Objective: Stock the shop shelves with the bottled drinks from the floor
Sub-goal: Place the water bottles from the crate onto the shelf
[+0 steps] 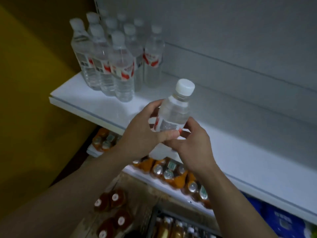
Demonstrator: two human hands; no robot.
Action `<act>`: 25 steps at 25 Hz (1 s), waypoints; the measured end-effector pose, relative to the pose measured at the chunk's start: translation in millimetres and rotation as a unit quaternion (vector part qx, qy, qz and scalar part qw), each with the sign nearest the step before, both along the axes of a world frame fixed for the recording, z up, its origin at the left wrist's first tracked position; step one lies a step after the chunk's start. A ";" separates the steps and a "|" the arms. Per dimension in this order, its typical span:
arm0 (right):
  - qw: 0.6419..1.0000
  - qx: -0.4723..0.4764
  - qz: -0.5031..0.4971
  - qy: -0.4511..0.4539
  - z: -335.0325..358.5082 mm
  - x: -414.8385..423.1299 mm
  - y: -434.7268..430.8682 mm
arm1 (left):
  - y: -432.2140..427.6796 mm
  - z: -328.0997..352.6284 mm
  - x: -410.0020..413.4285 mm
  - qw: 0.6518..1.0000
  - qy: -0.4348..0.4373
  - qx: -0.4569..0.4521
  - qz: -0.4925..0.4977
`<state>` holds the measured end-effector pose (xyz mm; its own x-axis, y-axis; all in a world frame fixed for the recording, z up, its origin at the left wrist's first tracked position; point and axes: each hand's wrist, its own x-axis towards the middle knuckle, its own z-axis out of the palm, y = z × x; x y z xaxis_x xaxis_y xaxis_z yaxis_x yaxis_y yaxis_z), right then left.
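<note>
A clear water bottle with a white cap and a red-and-white label is held upright in front of the white shelf. My left hand grips its lower body from the left, thumb across the label. My right hand holds the bottle's base from the right and below. Several matching water bottles stand grouped at the shelf's far left end. The bottom of the held bottle is hidden by my fingers.
A lower shelf holds orange-labelled bottles. Brown bottles with white caps stand on the floor below. Blue packs sit at lower right. A yellow wall bounds the left side. The shelf's back panel is plain white.
</note>
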<state>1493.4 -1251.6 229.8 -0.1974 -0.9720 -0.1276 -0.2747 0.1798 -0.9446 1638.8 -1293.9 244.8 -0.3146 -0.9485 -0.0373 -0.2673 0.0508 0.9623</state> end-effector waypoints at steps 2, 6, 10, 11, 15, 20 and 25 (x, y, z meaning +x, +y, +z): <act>0.999 -0.013 -0.038 0.023 -0.2 10.4 -39.9 | -32.4 -2.5 8.5 0.999 -0.027 -0.018 0.021; 0.993 -0.030 -0.104 0.041 -8.8 37.0 -116.9 | -77.1 -20.3 37.8 0.996 -0.023 0.012 0.083; 0.989 -0.024 -0.132 0.062 -18.5 59.3 -177.3 | -93.0 -37.9 60.1 0.993 -0.004 0.028 0.118; 0.988 -0.019 -0.138 0.067 -18.8 64.0 -188.8 | -94.1 -40.7 64.0 0.992 0.002 0.037 0.122; 0.984 -0.013 -0.167 0.058 -16.3 76.1 -216.5 | -90.9 -49.4 68.5 0.990 0.007 0.059 0.125; 0.982 -0.035 -0.172 0.075 -24.8 81.6 -211.9 | -87.8 -54.8 62.8 0.991 0.006 0.072 0.112; 0.991 0.030 -0.117 0.052 -26.3 69.9 -178.7 | -66.5 -57.1 38.0 0.994 -0.012 0.077 0.079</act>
<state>1563.3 -1430.3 203.5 -0.4317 -0.8891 -0.1520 -0.3135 0.3059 -0.8990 1676.8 -1360.4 187.7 -0.1594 -0.9685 -0.1914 -0.2830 -0.1409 0.9487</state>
